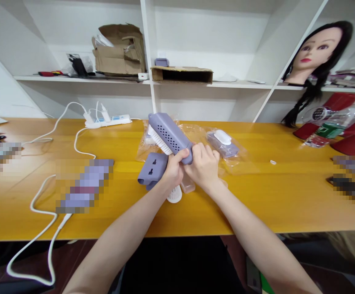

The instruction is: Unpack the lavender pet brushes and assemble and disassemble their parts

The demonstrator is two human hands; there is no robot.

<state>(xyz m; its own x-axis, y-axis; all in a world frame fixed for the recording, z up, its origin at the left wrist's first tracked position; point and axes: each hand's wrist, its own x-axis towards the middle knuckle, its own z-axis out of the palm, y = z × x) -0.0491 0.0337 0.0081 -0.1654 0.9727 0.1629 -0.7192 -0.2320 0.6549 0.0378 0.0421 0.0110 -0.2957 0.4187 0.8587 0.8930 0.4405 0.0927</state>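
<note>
The left hand (173, 170) and right hand (202, 166) are together, both clamped on the lower end of a lavender perforated brush (171, 136), held up off the table with its white bristles (159, 140) facing left. Just below the brush lies a lavender slotted sleeve (152, 170); to its right sits a bagged lavender pad (222, 143) with a white knob. Beyond it all, on the yellow wooden table (266, 204), is a white power strip (110, 121) – and, farther right, a mannequin head (316, 53) on white shelving (210, 85).
</note>
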